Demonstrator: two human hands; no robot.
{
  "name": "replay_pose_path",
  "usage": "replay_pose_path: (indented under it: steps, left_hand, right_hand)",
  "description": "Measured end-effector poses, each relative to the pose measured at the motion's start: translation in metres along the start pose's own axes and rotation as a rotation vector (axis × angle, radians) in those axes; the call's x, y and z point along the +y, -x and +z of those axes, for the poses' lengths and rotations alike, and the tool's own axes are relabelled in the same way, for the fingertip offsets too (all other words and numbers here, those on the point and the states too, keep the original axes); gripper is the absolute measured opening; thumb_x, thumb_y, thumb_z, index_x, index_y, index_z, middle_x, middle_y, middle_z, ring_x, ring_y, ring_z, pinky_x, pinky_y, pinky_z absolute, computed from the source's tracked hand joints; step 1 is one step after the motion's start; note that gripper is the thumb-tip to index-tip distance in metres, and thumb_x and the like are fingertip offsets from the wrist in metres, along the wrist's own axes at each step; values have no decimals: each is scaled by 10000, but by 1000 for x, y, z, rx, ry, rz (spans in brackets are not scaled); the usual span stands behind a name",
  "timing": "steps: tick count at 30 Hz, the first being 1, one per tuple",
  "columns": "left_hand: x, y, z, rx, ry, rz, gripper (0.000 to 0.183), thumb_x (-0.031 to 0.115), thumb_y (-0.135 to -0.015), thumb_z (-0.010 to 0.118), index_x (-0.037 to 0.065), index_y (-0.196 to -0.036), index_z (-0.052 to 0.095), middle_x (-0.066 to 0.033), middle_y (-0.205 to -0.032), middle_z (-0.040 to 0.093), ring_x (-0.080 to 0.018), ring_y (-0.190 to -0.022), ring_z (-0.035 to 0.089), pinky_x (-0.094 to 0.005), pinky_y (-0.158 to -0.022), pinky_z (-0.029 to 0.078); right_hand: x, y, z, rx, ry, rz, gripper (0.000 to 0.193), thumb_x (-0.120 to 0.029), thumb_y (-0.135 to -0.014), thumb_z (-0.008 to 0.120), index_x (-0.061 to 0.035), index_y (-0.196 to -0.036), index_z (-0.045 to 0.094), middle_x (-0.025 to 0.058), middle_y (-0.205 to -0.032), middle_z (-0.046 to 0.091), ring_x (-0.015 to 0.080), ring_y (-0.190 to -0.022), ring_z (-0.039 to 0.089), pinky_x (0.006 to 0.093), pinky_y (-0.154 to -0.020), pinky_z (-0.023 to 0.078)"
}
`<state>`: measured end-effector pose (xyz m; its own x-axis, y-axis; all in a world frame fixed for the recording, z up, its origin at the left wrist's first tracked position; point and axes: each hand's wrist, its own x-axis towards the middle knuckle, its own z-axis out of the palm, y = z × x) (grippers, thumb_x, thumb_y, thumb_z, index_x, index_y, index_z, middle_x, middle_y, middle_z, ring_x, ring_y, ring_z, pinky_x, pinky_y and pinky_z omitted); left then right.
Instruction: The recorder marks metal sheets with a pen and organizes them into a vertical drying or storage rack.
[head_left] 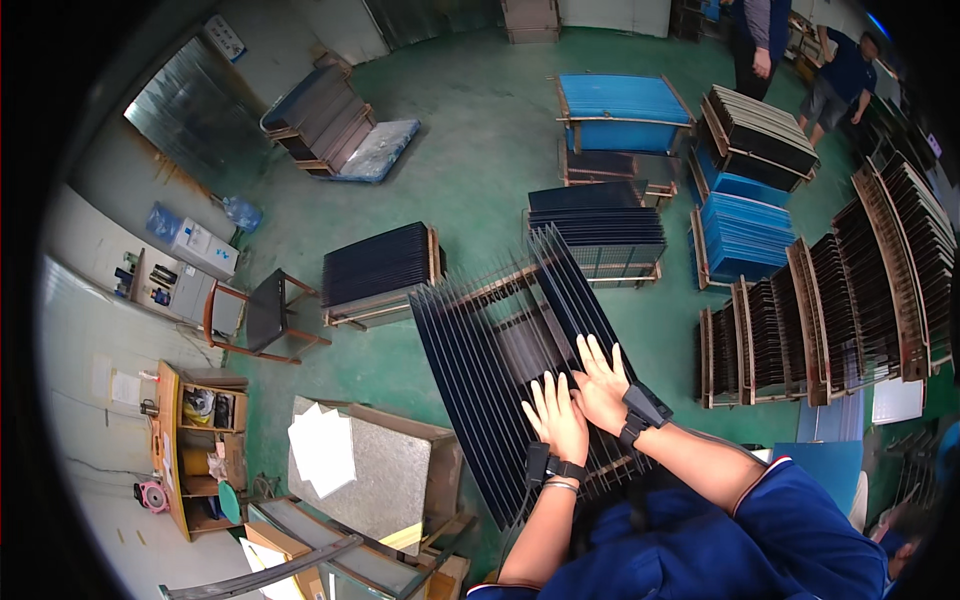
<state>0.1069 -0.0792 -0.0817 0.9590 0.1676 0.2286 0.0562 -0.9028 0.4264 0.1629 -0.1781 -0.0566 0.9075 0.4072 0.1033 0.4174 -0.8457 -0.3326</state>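
Note:
Right in front of me stands a slotted rack (528, 342) with thin dark panels on edge in it. One group of dark panels (470, 400) fills its left part and a narrower group (578, 300) its right, with a gap between them. My left hand (558, 418) is over that gap, palm down, fingers stretched out and apart. Close beside it, thumbs nearly meeting, my right hand (603, 392) is open too, near the right group. Neither hand holds anything visible; whether they touch the rack I cannot tell. Both wrists wear black strapped devices.
More racks of dark panels (375, 268) and blue panels (742, 235) stand ahead, with tall racks (830, 300) at the right. To the left are a chair (268, 312), a grey-topped table (385, 460) with white sheets and a wooden shelf (205, 450). Two people stand at the far right.

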Motion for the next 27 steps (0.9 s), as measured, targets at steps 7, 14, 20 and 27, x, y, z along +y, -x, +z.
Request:
replay_pose_path:
  steps: [7, 14, 20, 27]
  left_hand:
    - [-2, 3, -1, 17, -7, 2, 558, 152, -827, 595, 78, -1365, 467, -110, -1445, 425, -330, -1389, 306, -560, -1126, 161]
    - [3, -3, -4, 12, 112, -33, 550, 146, -858, 593, 68, -1380, 438, -113, -1437, 439, -329, -1385, 321, -531, -1138, 151]
    - [-26, -25, -9, 113, 581, -111, 484, 214, -952, 528, 11, -1376, 415, -191, -1400, 457, -340, -1356, 363, -483, -1109, 273]
    - [20, -97, -93, -344, 1882, -587, 452, 421, -986, 474, 33, -1213, 521, -48, -1104, 615, -179, -960, 606, -312, -830, 510]
  right_hand:
    - [5, -14, 16, 71, -109, -69, 218, -143, -784, 613, 2, -628, 657, 249, -1407, 434, 327, -1404, 275, 574, -1136, 108]
    - [-23, -30, -130, 62, -431, 105, 190, -114, -782, 569, 43, -698, 635, 225, -1016, 669, 365, -921, 648, 453, -889, 499]
    - [90, -11, -343, 341, -633, 60, 247, -179, -864, 579, 32, -853, 708, 116, -949, 693, 131, -877, 641, 281, -740, 497]
    - [175, 48, -359, 494, -1298, 347, 344, -275, -921, 573, 36, -1051, 641, 82, -881, 686, 133, -718, 651, 277, -653, 526]
